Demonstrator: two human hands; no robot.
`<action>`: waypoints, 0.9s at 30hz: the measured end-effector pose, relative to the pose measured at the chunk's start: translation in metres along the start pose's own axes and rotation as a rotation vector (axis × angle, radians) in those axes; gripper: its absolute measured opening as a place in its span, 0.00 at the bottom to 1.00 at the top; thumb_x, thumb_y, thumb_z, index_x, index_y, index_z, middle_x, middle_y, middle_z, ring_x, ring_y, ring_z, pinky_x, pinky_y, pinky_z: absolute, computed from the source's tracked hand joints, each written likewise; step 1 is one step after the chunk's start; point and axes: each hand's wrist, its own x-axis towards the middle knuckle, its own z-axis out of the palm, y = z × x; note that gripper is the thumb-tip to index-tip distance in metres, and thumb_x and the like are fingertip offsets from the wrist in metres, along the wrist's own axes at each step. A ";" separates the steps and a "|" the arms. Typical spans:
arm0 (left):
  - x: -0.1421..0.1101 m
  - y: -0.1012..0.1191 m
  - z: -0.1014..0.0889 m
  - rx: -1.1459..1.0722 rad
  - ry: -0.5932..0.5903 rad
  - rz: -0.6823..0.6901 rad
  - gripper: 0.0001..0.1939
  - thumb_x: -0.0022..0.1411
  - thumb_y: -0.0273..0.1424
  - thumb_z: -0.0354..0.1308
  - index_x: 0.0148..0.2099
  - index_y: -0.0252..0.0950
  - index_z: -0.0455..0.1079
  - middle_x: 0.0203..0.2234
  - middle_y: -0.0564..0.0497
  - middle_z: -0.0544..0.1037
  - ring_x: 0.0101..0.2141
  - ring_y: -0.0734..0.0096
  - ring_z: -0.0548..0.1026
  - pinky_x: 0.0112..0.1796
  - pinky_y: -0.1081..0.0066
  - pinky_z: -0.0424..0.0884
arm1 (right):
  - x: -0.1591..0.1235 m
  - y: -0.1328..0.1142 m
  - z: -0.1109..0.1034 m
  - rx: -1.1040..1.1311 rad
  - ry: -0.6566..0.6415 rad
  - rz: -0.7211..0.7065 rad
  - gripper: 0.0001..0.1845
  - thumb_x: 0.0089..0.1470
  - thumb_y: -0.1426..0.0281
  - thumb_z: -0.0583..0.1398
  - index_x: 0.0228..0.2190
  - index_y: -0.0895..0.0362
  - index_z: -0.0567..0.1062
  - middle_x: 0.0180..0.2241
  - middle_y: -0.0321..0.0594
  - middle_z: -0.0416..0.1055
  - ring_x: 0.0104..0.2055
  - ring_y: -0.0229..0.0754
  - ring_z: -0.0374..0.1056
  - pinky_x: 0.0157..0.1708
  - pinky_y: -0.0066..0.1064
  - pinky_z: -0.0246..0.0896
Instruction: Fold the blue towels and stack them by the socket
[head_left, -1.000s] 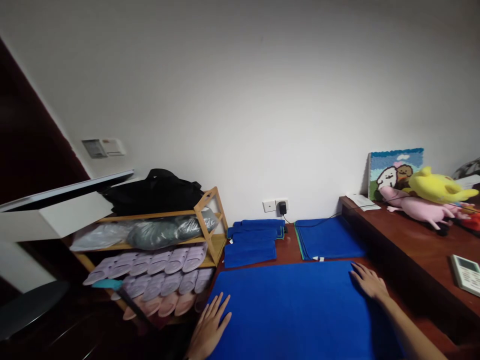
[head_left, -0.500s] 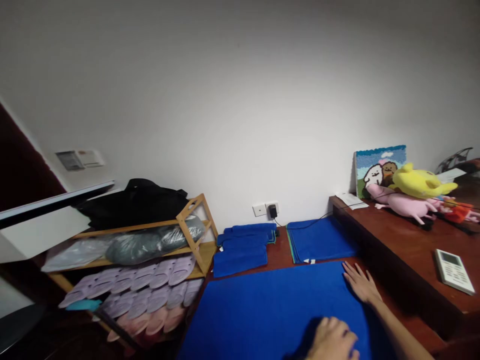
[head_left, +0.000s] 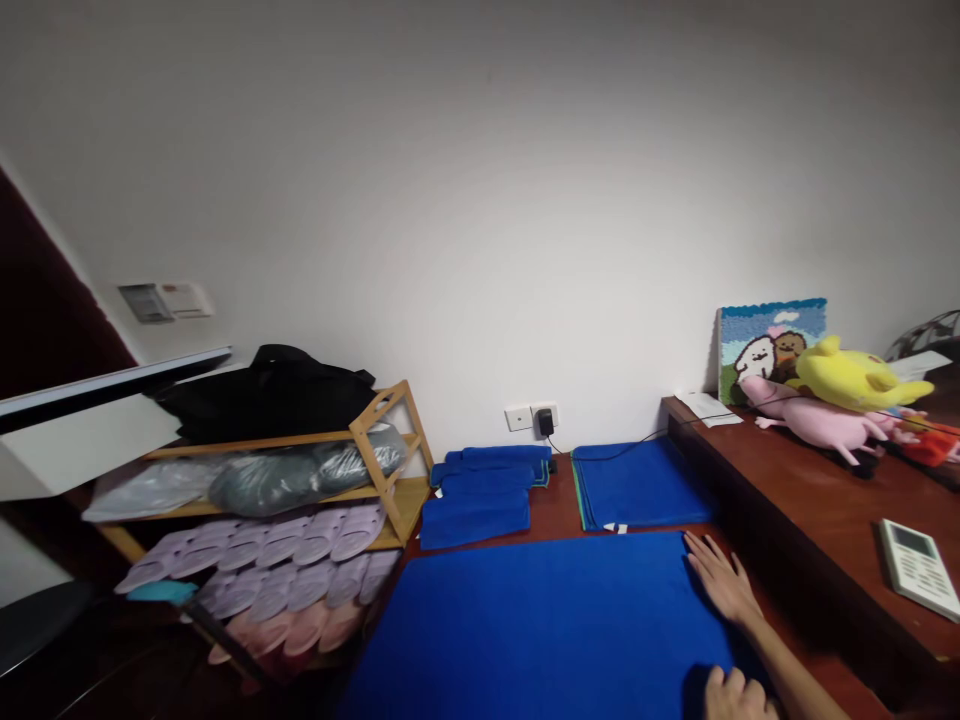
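Hands are resting open, gripping nothing, on a blue towel (head_left: pixel 525 630) lying on the wooden floor (head_left: pixel 559 510): the right hand (head_left: pixel 720 590) is spreading along its right edge, the left hand (head_left: pixel 733 695) is pressing just below.

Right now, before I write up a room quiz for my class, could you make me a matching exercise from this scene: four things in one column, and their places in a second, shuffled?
Things:
1. Right hand
2. Black plug-in charger
3. Lilac slippers
4. White remote control

Places:
A. On the wooden ledge
B. Plugged into the wall socket
C. Resting on the blue towel
D. On the bamboo rack

Right pairs: 1-C, 2-B, 3-D, 4-A
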 end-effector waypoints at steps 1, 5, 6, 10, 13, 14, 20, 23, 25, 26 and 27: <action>-0.003 0.003 -0.006 -0.020 -0.013 -0.142 0.23 0.60 0.21 0.52 0.51 0.40 0.81 0.38 0.33 0.82 0.49 0.40 0.75 0.53 0.36 0.68 | 0.000 -0.001 -0.002 0.036 0.006 0.009 0.32 0.58 0.51 0.46 0.58 0.37 0.76 0.68 0.31 0.66 0.74 0.54 0.51 0.74 0.56 0.38; -0.024 0.008 -0.049 -0.142 0.021 -0.358 0.14 0.56 0.28 0.61 0.43 0.49 0.82 0.40 0.40 0.84 0.52 0.41 0.75 0.61 0.35 0.62 | 0.003 -0.017 -0.011 0.264 0.094 0.079 0.31 0.53 0.47 0.49 0.47 0.43 0.82 0.61 0.40 0.75 0.70 0.58 0.61 0.70 0.58 0.49; -0.031 0.008 -0.062 -0.144 0.052 -0.366 0.14 0.55 0.30 0.63 0.43 0.48 0.82 0.41 0.40 0.84 0.52 0.42 0.75 0.62 0.37 0.61 | 0.004 -0.025 -0.013 0.325 0.122 0.088 0.31 0.52 0.46 0.50 0.45 0.45 0.83 0.59 0.42 0.77 0.67 0.58 0.65 0.68 0.56 0.54; -0.061 0.003 -0.111 -0.119 0.142 -0.434 0.13 0.56 0.33 0.62 0.44 0.46 0.81 0.43 0.41 0.84 0.53 0.45 0.77 0.62 0.45 0.62 | 0.013 -0.072 -0.020 0.434 0.193 0.098 0.27 0.44 0.47 0.57 0.36 0.50 0.84 0.46 0.48 0.83 0.54 0.59 0.76 0.59 0.48 0.68; -0.088 -0.004 -0.147 -0.113 0.241 -0.452 0.11 0.57 0.31 0.60 0.42 0.46 0.79 0.40 0.44 0.84 0.50 0.49 0.78 0.59 0.50 0.65 | 0.024 -0.114 -0.026 0.455 0.226 0.121 0.24 0.42 0.50 0.58 0.33 0.51 0.84 0.40 0.48 0.84 0.46 0.59 0.79 0.51 0.48 0.72; -0.099 -0.008 -0.160 -0.102 0.283 -0.456 0.10 0.57 0.30 0.60 0.41 0.45 0.79 0.39 0.45 0.84 0.49 0.50 0.79 0.59 0.52 0.65 | 0.028 -0.128 -0.028 0.466 0.238 0.118 0.23 0.41 0.52 0.58 0.33 0.51 0.84 0.40 0.48 0.84 0.45 0.58 0.80 0.49 0.47 0.73; -0.186 -0.042 -0.254 -0.070 0.457 -0.492 0.05 0.60 0.29 0.57 0.37 0.43 0.74 0.33 0.48 0.82 0.40 0.57 0.80 0.43 0.64 0.69 | 0.043 -0.232 -0.019 0.564 0.180 -0.042 0.20 0.43 0.60 0.58 0.34 0.54 0.83 0.35 0.44 0.83 0.37 0.48 0.78 0.38 0.36 0.72; -0.235 -0.063 -0.299 -0.158 0.549 -0.483 0.05 0.63 0.30 0.55 0.34 0.43 0.70 0.29 0.52 0.81 0.35 0.63 0.80 0.37 0.68 0.68 | 0.044 -0.295 0.000 0.587 0.090 -0.152 0.17 0.46 0.60 0.58 0.32 0.54 0.83 0.33 0.41 0.83 0.35 0.46 0.77 0.37 0.35 0.72; -0.266 -0.076 -0.324 -0.195 0.595 -0.475 0.07 0.65 0.32 0.53 0.33 0.44 0.68 0.28 0.52 0.81 0.34 0.64 0.81 0.36 0.70 0.69 | 0.042 -0.341 0.019 0.587 0.032 -0.224 0.16 0.49 0.61 0.58 0.34 0.53 0.83 0.34 0.40 0.83 0.37 0.45 0.77 0.38 0.34 0.72; -0.282 -0.083 -0.335 -0.196 0.611 -0.470 0.07 0.65 0.33 0.53 0.32 0.44 0.67 0.28 0.53 0.81 0.34 0.64 0.81 0.36 0.70 0.69 | 0.041 -0.363 0.030 0.583 0.004 -0.260 0.16 0.50 0.62 0.58 0.35 0.53 0.83 0.35 0.39 0.83 0.37 0.45 0.77 0.39 0.34 0.72; -0.297 -0.089 -0.344 -0.187 0.622 -0.467 0.08 0.65 0.34 0.53 0.32 0.44 0.67 0.28 0.52 0.82 0.34 0.64 0.82 0.36 0.70 0.70 | 0.039 -0.386 0.041 0.574 -0.026 -0.295 0.16 0.51 0.62 0.58 0.36 0.52 0.83 0.36 0.39 0.83 0.38 0.45 0.77 0.40 0.34 0.72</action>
